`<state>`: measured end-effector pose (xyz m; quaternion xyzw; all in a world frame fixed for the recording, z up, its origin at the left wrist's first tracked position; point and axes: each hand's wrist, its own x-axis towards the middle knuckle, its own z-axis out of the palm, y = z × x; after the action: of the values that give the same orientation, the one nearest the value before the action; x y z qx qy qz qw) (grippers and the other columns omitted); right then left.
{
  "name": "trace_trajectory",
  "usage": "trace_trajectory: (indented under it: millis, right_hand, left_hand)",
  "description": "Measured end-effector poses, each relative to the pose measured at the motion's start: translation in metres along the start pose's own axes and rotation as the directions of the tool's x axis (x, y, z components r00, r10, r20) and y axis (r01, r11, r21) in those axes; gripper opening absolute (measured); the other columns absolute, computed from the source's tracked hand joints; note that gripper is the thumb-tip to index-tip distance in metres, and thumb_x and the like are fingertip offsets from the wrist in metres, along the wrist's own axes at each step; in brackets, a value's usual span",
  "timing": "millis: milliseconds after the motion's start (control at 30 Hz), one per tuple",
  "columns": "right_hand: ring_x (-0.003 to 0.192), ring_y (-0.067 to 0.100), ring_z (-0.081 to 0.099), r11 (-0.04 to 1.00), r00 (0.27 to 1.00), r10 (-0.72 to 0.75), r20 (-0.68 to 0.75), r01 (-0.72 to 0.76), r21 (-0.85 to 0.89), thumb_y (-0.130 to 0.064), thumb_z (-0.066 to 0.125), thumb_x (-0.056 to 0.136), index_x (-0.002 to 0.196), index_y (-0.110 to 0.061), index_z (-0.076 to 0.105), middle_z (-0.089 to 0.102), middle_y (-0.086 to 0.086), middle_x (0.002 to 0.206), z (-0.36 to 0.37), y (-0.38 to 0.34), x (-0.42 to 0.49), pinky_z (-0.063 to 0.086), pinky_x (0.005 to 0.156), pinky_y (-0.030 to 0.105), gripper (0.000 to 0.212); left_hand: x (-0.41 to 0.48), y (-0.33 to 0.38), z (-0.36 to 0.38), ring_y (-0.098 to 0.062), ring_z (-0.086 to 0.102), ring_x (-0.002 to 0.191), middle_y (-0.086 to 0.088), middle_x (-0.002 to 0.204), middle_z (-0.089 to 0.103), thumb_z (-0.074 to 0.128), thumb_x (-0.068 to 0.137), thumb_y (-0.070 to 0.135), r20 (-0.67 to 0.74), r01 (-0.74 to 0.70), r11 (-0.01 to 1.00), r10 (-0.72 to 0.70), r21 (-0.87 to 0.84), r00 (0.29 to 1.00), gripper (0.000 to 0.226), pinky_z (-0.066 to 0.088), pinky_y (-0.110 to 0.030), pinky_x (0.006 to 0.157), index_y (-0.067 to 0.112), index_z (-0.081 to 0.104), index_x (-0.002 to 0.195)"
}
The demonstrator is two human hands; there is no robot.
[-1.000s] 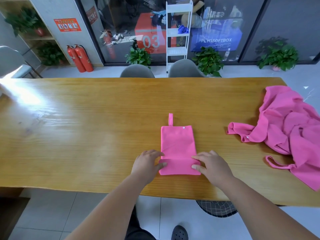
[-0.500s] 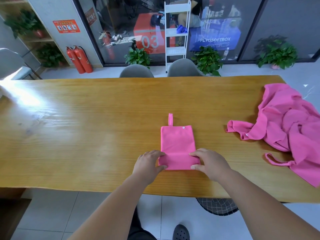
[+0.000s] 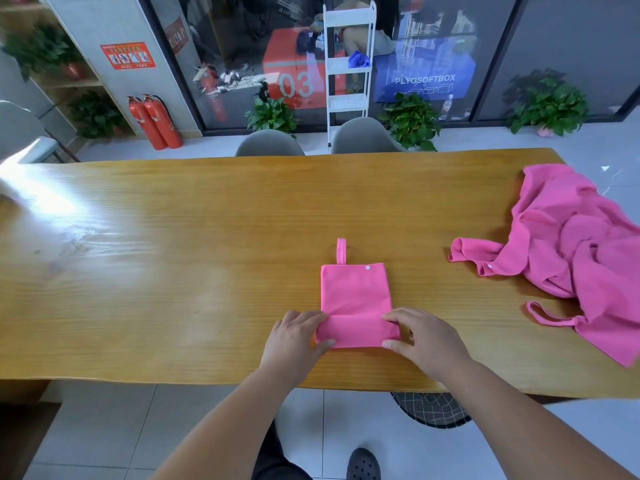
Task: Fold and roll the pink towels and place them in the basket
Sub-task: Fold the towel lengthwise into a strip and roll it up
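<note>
Together, fingers (image 3: 393,317) of left hand (image 3: 293,342) and right hand (image 3: 427,341) pinch the part-rolled towel (image 3: 355,292).

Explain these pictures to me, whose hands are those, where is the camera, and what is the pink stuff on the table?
No machine here: a person wears the only camera on the head, looking forward and down. On the wooden table lies a folded pink towel, its near end turned into a roll. The left hand and right hand each grip one end of that roll. A loose pile of pink towels lies at the right.
</note>
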<state>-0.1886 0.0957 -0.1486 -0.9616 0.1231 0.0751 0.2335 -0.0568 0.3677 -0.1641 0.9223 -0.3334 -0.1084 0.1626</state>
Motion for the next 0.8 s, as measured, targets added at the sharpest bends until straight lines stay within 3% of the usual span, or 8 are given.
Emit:
trace_trajectory:
  millis: [100,200,267,367,467,567,700,800]
  right_hand:
    - [0.096,-0.012,0.049,0.999,0.999,0.028,0.028,-0.029,0.030,-0.066,0.068,0.090,0.138,-0.049,0.058,0.055,-0.032,0.140,-0.003,0.001,0.003,0.043,0.082,0.023,0.052]
    - [0.082,-0.013,0.045,0.987,0.993,0.069,0.091,-0.082,0.142,-0.063,0.074,0.088,0.135,-0.047,0.063,0.059,-0.027,0.136,-0.005,0.005,0.007,0.044,0.081,0.027,0.051]
    - [0.095,-0.006,0.053,0.969,0.986,0.071,0.151,-0.105,0.224,-0.065,0.076,0.085,0.133,-0.046,0.065,0.062,-0.022,0.138,-0.008,0.009,0.010,0.050,0.092,0.032,0.053]
    - [0.119,0.007,0.058,0.974,0.982,0.083,0.169,-0.116,0.193,-0.068,0.071,0.087,0.136,-0.046,0.064,0.060,-0.023,0.140,-0.009,0.009,0.013,0.051,0.099,0.038,0.054]
    - [0.110,0.000,0.054,0.993,0.998,0.060,0.005,-0.061,0.103,-0.059,0.065,0.097,0.136,-0.047,0.061,0.054,-0.031,0.137,-0.006,-0.003,0.013,0.050,0.086,0.029,0.041]
    - [0.104,-0.005,0.051,0.999,0.990,0.038,-0.134,-0.039,-0.002,-0.046,0.061,0.103,0.123,-0.046,0.066,0.056,-0.032,0.125,-0.002,-0.019,0.013,0.043,0.075,0.020,0.021]
    - [0.099,-0.002,0.059,1.000,0.990,0.010,-0.139,-0.013,-0.020,-0.048,0.053,0.106,0.118,-0.046,0.062,0.058,-0.031,0.118,0.003,-0.020,0.007,0.046,0.069,0.020,0.016]
    - [0.086,-0.008,0.054,1.000,0.999,0.004,-0.046,-0.004,-0.004,-0.057,0.059,0.100,0.131,-0.048,0.050,0.050,-0.036,0.131,0.004,-0.017,-0.002,0.048,0.069,0.022,0.033]
  left_hand:
    - [0.000,-0.002,-0.002,-0.009,0.047,0.130,0.022,0.148,0.054,0.065,0.098,0.057,0.046,0.009,0.999,-0.007,-0.034,0.999,0.063,0.041,-0.032,0.110,0.037,0.047,0.155]
    - [0.006,-0.005,-0.014,-0.012,0.057,0.108,0.015,0.121,0.065,0.068,0.097,0.057,0.202,0.124,0.975,-0.085,-0.185,0.976,0.059,0.047,-0.029,0.092,0.040,0.052,0.151]
    - [0.012,-0.008,-0.025,-0.018,0.063,0.098,0.003,0.106,0.068,0.070,0.096,0.057,0.345,0.225,0.938,-0.126,-0.263,0.930,0.056,0.051,-0.030,0.080,0.040,0.056,0.148]
    - [0.024,-0.006,-0.031,-0.025,0.064,0.116,-0.003,0.126,0.067,0.070,0.098,0.053,0.432,0.256,0.934,-0.130,-0.248,0.893,0.057,0.049,-0.030,0.085,0.035,0.056,0.150]
    - [0.029,-0.007,-0.027,-0.026,0.054,0.130,0.006,0.146,0.057,0.070,0.096,0.055,0.281,0.211,0.949,-0.141,-0.235,0.949,0.058,0.048,-0.040,0.103,0.039,0.053,0.149]
    - [0.027,-0.002,-0.021,-0.015,0.050,0.119,0.020,0.135,0.058,0.073,0.096,0.045,0.020,0.060,0.987,-0.057,-0.150,0.998,0.034,0.046,-0.039,0.101,0.041,0.065,0.129]
    - [0.013,0.007,-0.008,-0.013,0.053,0.108,0.022,0.118,0.066,0.067,0.101,0.038,-0.149,-0.011,0.999,0.006,-0.039,0.989,0.017,0.048,-0.036,0.092,0.035,0.071,0.117]
    - [0.005,0.005,0.002,-0.012,0.053,0.110,0.024,0.125,0.062,0.064,0.101,0.044,-0.157,-0.019,0.999,0.013,-0.036,0.988,0.026,0.048,-0.034,0.093,0.037,0.065,0.126]
